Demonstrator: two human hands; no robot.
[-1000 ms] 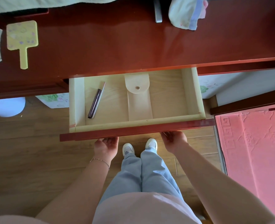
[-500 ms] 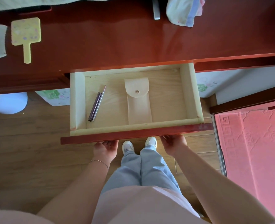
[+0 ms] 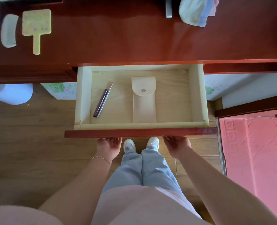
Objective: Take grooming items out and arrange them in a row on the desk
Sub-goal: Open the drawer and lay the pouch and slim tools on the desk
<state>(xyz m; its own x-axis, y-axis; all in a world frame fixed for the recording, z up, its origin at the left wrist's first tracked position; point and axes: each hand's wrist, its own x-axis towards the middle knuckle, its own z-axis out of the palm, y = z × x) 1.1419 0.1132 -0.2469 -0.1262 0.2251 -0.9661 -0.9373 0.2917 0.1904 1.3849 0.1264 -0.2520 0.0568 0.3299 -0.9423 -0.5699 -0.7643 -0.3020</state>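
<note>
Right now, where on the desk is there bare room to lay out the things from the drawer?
Bare desk top runs between the yellow hand mirror and the folded cloth. The far left is crowded by the comb.

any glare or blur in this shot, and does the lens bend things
Head view: soft glare sheens the desk top near the cloth; wide-angle lens bows the desk edge; the drawer, pouch and pen read sharp; frame corners look softer.
</note>
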